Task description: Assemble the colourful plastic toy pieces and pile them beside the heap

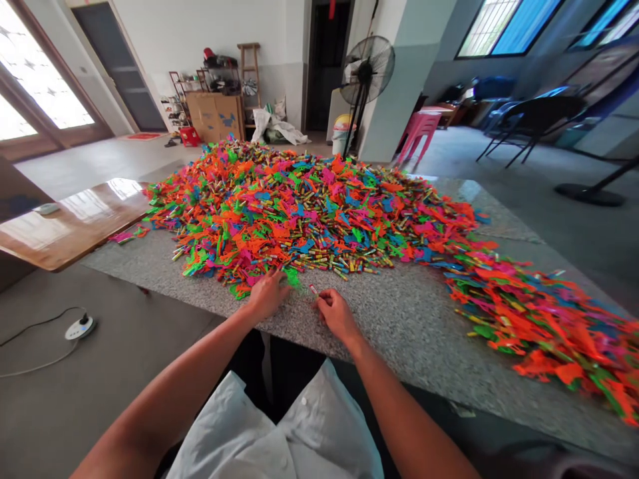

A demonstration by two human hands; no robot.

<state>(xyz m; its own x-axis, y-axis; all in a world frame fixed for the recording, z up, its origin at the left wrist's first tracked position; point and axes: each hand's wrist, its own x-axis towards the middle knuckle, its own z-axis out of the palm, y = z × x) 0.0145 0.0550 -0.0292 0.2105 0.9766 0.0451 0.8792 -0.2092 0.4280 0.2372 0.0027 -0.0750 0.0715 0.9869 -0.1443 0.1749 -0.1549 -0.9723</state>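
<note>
A big heap of small coloured plastic pieces [309,206] in orange, pink, green and blue, mixed with little tubes, covers the grey speckled stone table [399,326]. My left hand [267,293] lies at the heap's near edge, its fingers curled on a green plastic piece [292,276]. Just to its right, my right hand [335,313] rests on the table, pinching a small pink tube [313,290] between its fingertips.
A second strip of coloured pieces [544,319] runs along the table's right side. A brown wooden tabletop [70,226] adjoins on the left. A power strip [80,327] with its cable lies on the floor. A standing fan [367,73], chairs and boxes stand behind.
</note>
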